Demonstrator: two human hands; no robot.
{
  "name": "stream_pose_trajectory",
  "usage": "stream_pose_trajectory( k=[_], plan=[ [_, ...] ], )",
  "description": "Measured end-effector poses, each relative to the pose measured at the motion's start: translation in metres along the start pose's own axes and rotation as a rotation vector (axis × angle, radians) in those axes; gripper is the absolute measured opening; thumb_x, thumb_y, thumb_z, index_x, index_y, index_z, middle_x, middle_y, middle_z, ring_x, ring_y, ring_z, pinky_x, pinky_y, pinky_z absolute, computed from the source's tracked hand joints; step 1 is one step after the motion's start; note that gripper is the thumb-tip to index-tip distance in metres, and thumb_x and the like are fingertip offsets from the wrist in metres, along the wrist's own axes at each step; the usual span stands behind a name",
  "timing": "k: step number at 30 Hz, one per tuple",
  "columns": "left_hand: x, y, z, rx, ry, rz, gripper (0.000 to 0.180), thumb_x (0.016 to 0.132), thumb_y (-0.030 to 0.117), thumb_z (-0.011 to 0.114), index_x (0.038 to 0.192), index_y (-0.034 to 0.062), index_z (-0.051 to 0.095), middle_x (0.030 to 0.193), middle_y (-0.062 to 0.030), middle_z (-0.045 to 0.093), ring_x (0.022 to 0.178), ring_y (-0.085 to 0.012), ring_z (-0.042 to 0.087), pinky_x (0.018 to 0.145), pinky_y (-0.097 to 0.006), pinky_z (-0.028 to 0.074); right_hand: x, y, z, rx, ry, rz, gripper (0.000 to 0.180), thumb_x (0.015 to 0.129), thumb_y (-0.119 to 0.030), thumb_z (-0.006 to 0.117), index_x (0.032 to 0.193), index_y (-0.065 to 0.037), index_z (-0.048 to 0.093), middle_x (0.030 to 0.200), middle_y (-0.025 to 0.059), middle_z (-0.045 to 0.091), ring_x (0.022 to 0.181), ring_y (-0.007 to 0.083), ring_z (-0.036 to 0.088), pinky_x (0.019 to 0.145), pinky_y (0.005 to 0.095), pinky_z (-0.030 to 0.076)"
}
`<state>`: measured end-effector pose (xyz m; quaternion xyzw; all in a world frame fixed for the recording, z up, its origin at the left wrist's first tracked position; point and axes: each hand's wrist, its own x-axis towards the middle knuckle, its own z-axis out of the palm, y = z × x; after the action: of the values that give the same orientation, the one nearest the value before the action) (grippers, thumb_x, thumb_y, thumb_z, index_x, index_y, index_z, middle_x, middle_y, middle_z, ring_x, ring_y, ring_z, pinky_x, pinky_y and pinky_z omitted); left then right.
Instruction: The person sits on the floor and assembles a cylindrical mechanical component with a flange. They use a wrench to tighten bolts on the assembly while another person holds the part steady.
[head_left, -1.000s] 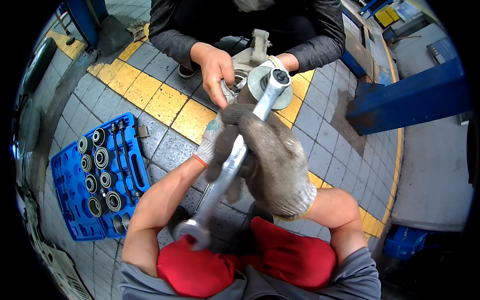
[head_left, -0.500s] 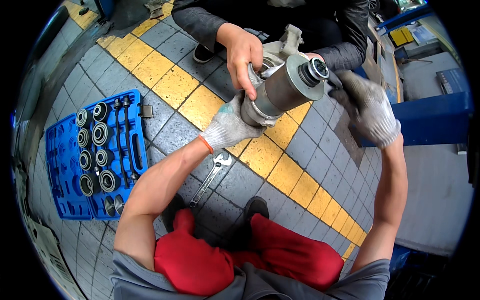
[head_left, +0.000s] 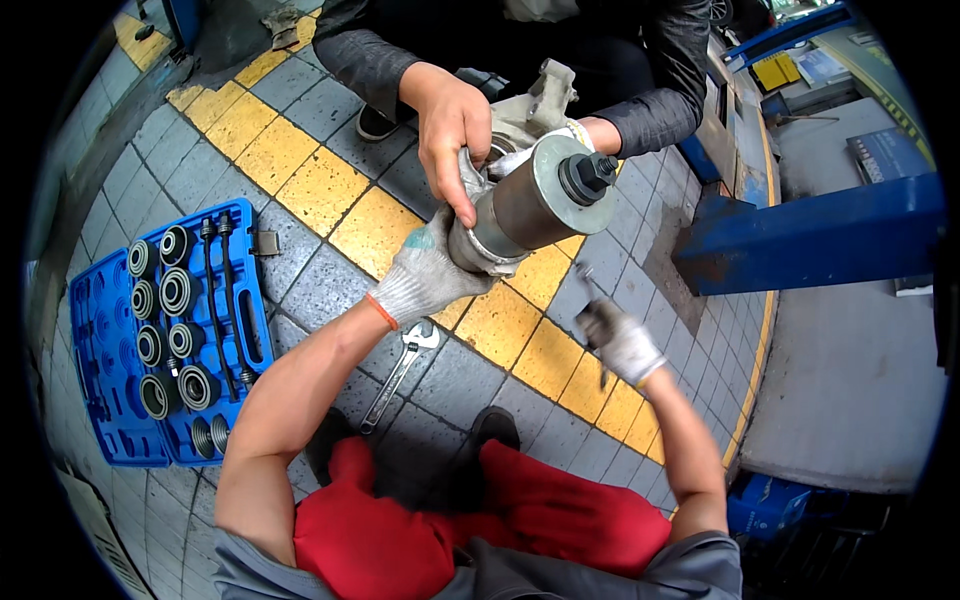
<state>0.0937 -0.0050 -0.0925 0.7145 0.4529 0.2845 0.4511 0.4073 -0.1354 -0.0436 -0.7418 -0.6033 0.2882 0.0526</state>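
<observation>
My left hand [head_left: 432, 268], in a grey-white knit glove, is closed around the lower end of a dark steel press sleeve [head_left: 515, 210]. A round plate [head_left: 572, 205] with a black bolt head [head_left: 597, 172] caps the sleeve's raised end. A cast metal arm [head_left: 545, 95] adjoins the sleeve's far side, held by a co-worker's hand [head_left: 450, 130]. My gloved right hand [head_left: 620, 340], apart from the sleeve on its right, grips a slim wrench [head_left: 584, 270], blurred by motion. An adjustable wrench [head_left: 397, 375] lies on the floor between my forearms.
An open blue tool case [head_left: 255, 330] with several ring-shaped adapters and two threaded rods lies at left. A blue lift arm [head_left: 810, 235] reaches in from the right. The co-worker's dark sleeve [head_left: 668, 115] is opposite me. A yellow stripe [head_left: 340, 210] crosses the grey tiles.
My right hand has come away from the bolt head, moving down and toward me with the wrench. My left hand still grips the sleeve. The whole view has shifted slightly.
</observation>
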Motion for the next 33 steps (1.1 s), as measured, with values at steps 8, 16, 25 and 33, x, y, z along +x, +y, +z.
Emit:
stream_pose_trajectory(
  k=[8,16,25,33],
  plan=[
    [-0.006,-0.007,-0.001,-0.077,0.006,-0.022,0.098,0.070,0.038,0.090,0.146,0.0061,0.039,0.130,-0.0202,0.064,0.117,-0.0378,0.066,0.098,-0.044,0.055,0.007,-0.064,-0.018,-0.290,0.276,-0.366,0.026,0.104,-0.028,0.063,0.109,-0.003,0.066,0.084,0.0168,0.075,0.066,0.0328,0.073,0.057,0.0423,0.057],
    [-0.014,0.002,-0.007,-0.111,0.031,-0.026,0.093,0.069,0.040,0.091,0.141,0.0043,0.044,0.124,-0.0200,0.066,0.113,-0.0368,0.067,0.095,-0.044,0.056,0.004,-0.248,-0.092,-0.311,0.513,-0.628,0.031,0.098,-0.031,0.071,0.115,-0.005,0.067,0.084,0.0174,0.073,0.074,0.0277,0.076,0.063,0.0342,0.058],
    [-0.015,-0.004,0.007,-0.217,0.097,0.037,0.079,0.072,0.034,0.088,0.135,0.0042,0.050,0.116,-0.0214,0.068,0.106,-0.0403,0.069,0.090,-0.046,0.057,0.006,-0.250,-0.094,-0.280,0.376,-0.445,0.032,0.104,-0.027,0.061,0.126,-0.004,0.068,0.113,0.0168,0.073,0.104,0.0256,0.072,0.089,0.0357,0.058],
    [-0.015,-0.009,0.004,-0.265,0.102,0.097,0.078,0.073,0.035,0.087,0.134,0.0043,0.051,0.116,-0.0205,0.069,0.107,-0.0397,0.069,0.090,-0.045,0.057,0.025,-0.239,-0.101,-0.285,0.351,-0.797,0.027,0.103,-0.017,0.060,0.124,-0.002,0.066,0.099,0.0156,0.074,0.089,0.0265,0.074,0.080,0.0352,0.059]
  ],
)
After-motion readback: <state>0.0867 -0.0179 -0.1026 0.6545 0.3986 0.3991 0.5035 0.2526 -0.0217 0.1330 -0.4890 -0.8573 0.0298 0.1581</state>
